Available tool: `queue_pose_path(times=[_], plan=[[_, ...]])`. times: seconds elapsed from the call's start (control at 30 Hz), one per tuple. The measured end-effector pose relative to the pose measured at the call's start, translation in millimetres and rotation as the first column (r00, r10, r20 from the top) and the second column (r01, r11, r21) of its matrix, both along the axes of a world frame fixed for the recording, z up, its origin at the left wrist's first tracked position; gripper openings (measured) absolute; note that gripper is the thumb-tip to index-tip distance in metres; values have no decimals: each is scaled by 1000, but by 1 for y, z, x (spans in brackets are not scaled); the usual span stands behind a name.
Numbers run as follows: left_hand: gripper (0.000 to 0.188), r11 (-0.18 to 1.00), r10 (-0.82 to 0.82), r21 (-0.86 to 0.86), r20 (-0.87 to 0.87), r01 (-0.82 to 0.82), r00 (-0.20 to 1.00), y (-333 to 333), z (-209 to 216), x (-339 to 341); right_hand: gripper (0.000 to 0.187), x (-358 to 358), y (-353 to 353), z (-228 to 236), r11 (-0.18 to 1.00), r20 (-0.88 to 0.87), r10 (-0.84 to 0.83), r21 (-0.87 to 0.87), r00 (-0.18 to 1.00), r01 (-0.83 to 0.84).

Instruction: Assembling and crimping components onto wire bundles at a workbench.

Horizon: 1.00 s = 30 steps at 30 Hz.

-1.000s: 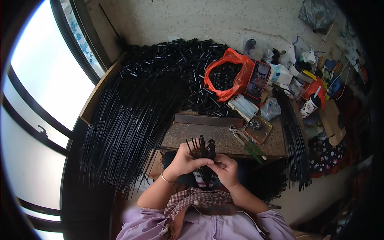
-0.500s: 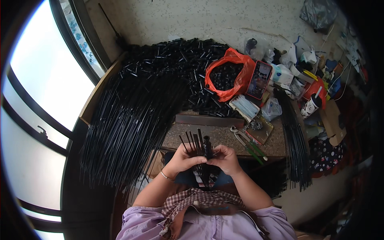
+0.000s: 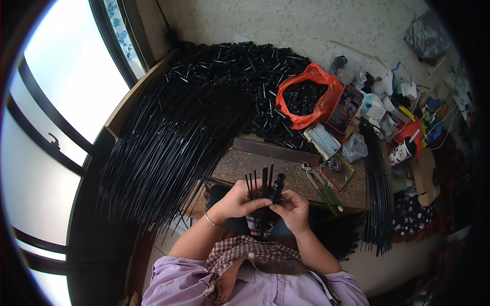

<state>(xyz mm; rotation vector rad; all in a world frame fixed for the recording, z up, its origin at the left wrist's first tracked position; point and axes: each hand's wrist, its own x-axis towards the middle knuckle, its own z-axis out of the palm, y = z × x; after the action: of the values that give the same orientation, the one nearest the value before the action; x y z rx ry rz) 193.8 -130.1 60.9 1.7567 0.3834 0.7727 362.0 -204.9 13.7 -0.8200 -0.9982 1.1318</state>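
Note:
In front of my lap, my left hand (image 3: 241, 200) is closed around several thin black rods (image 3: 265, 181) that stick up past its fingers. Beside the rods stands a black tubular piece (image 3: 277, 187) with a ringed top, tilted slightly right. My left thumb presses on its lower part. The thumb and fingers of my right hand (image 3: 293, 210) pinch at the right side of that same piece; their exact contact is partly hidden. Below the hands the rods hang down in a dark bunch.
A large heap of black rods (image 3: 158, 137) and tubes covers the bench's left. Behind lie a red bag (image 3: 334, 97) of small black parts and a phone (image 3: 345, 108). Green-handled pliers (image 3: 322, 188), a box of pale strips (image 3: 322, 140) and a patterned cup (image 3: 400, 153) are at right.
The whole view has shifted and turned slightly, so the bench things appear further right. Between my hands the tubular piece leans more to the right, apart from the rods. Both hands keep their hold.

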Motion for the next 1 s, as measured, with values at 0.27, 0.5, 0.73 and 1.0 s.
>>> queue_pose_path(times=[0.27, 0.5, 0.73, 1.0], plan=[[39, 925, -147, -318, 207, 209, 967, -1, -12, -5, 29, 15, 12, -1, 946, 6, 323, -34, 946, -322], [52, 941, 203, 284, -40, -184, 978, -14, -22, 14, 27, -15, 2, 17, 988, 159, -89, -110, 983, 107], [27, 980, 200, -21, 5, -199, 980, -18, -26, 23, 24, -21, -3, 9, 896, 432, -440, 273, 787, 351], [21, 957, 287, -98, 183, -274, 940, -38, -24, 37, 50, 5, 12, 17, 994, 91, 26, -107, 996, -16]])
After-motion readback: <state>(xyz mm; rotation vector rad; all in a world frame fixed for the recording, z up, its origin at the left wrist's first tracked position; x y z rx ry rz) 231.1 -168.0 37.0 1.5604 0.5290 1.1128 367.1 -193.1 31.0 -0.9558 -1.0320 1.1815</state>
